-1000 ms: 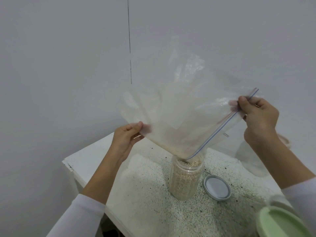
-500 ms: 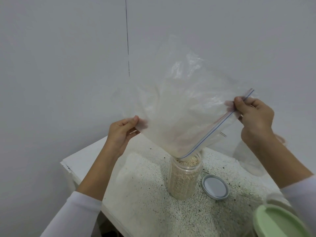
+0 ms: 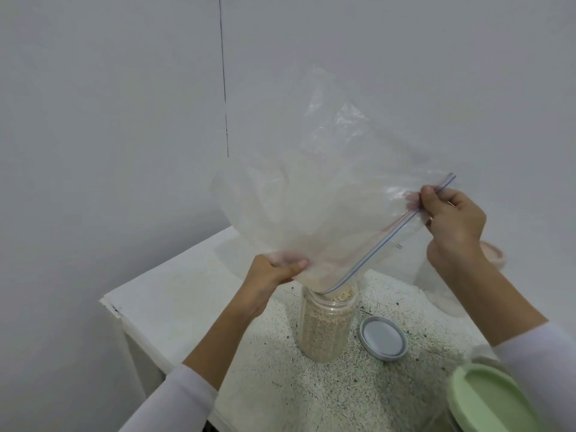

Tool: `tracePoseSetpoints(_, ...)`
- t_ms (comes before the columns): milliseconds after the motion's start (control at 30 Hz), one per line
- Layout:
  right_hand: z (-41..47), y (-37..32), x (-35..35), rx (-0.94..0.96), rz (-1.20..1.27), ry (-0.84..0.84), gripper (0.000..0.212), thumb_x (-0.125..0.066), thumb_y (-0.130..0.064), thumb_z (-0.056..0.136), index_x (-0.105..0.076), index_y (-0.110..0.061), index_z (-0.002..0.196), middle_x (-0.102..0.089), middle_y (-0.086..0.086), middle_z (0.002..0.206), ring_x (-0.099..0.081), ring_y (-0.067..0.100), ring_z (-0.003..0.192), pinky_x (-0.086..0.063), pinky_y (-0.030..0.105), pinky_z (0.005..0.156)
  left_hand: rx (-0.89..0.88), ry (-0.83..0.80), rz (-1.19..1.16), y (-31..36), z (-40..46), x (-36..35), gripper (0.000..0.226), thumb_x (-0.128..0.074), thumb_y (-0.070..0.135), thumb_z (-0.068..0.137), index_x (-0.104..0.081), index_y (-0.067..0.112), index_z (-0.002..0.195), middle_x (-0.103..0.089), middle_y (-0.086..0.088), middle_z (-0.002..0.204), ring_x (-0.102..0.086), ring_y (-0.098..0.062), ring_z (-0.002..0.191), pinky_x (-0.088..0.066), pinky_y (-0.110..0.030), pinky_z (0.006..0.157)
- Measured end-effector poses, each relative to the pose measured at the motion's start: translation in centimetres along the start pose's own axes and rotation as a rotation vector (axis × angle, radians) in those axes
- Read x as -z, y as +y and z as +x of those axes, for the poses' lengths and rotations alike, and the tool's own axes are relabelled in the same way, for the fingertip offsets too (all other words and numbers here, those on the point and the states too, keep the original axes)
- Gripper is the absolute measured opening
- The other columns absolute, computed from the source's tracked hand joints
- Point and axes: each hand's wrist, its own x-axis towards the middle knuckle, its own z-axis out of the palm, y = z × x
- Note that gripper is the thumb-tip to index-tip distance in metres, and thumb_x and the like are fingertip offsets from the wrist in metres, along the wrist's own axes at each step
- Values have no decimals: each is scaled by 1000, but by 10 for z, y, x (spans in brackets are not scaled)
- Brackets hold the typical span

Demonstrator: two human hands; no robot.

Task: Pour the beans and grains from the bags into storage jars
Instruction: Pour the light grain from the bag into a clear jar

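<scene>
Step in hand: emptying a clear zip-top bag (image 3: 314, 194) into a clear plastic jar (image 3: 325, 325) that stands upright on the speckled desk (image 3: 311, 391).

The bag is held upended above the jar, its lowest corner of the zip opening resting in or just over the jar mouth; which of the two cannot be told. The left hand (image 3: 274, 272) grips the lower left edge of the bag, fingers curled into the plastic. The right hand (image 3: 452, 216) pinches the zip strip near its upper end, thumb and fingers closed on it.

The bag appears nearly empty: only a thin pale film and a small remnant at the pouring corner show. The jar holds pale grains (image 3: 324, 330) close to its rim, with some heaped at the mouth.

A grey jar lid (image 3: 384, 337) lies flat on the desk just right of the jar, apart from it. A green-lidded container (image 3: 489, 397) sits at the lower right edge; a pink-topped item (image 3: 492, 254) is partly hidden behind the right wrist.

Judgement: this pour is at its end. The next move calls for shaking out the last grains without overfilling, lifting the bag clear so the corner does not drag the jar over, then fitting the grey lid
</scene>
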Motion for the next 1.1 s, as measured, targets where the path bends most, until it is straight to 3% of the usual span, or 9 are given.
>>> tracePoseSetpoints(133, -5, -2, -1, 29, -23, 3, 18, -59, -2, 91, -57, -12, 76, -66, 12, 81, -61, 9, 56, -52, 21, 69, -43, 60, 77, 9, 6, -10, 15, -73, 9, 76, -74, 1, 88, -75, -3, 80, -70, -11, 84, -49, -28, 90)
tracePoseSetpoints(300, -9, -11, -4, 77, -5, 2, 21, -57, 0, 92, -54, -12, 75, -69, -5, 57, -61, 5, 53, -50, 17, 62, -77, 59, 147, 19, 14, -24, 3, -73, 3, 78, -74, 2, 80, -71, 8, 66, -67, 1, 70, -45, -5, 70)
tracePoseSetpoints(467, -12, -10, -3, 87, -33, 9, 20, -57, -1, 92, -54, -13, 76, -68, -8, 56, -61, 3, 53, -50, 16, 64, -89, 57, 193, 31, 18, -33, 9, -74, -2, 75, -73, -5, 83, -69, 7, 61, -66, 1, 62, -46, -6, 60)
tracePoseSetpoints(600, -8, -10, 1, 76, -30, 33, 20, -57, -3, 92, -54, -14, 76, -68, -9, 56, -60, 3, 53, -50, 16, 63, -73, 29, 254, 38, 20, -34, 2, -74, 0, 77, -73, 1, 78, -68, 9, 56, -64, 1, 55, -48, -11, 53)
tracePoseSetpoints(800, -5, -7, 4, 56, -24, 51, 19, -58, -3, 92, -54, -14, 76, -68, -9, 55, -60, 3, 52, -50, 15, 63, -30, 15, 326, 40, 22, -31, 7, -76, 9, 77, -73, 7, 71, -68, 4, 56, -63, -3, 52, -50, -14, 55)
tracePoseSetpoints(1000, 1, -7, 7, 44, 12, 69, 22, -57, 1, 91, -53, -12, 74, -66, -8, 51, -62, 3, 51, -51, 15, 62, -4, 54, 333, 43, 25, -29, 28, -76, 12, 78, -69, -15, 83, -68, 3, 55, -65, -5, 53, -52, -16, 55)
tracePoseSetpoints(1100, 4, -6, 9, 26, 21, 78, 23, -57, 1, 91, -52, -11, 73, -65, -7, 51, -63, 3, 51, -51, 15, 62, -12, 55, 347, 45, 25, -28, 17, -74, 14, 80, -73, -3, 77, -69, 2, 57, -65, -7, 54, -53, -18, 57)
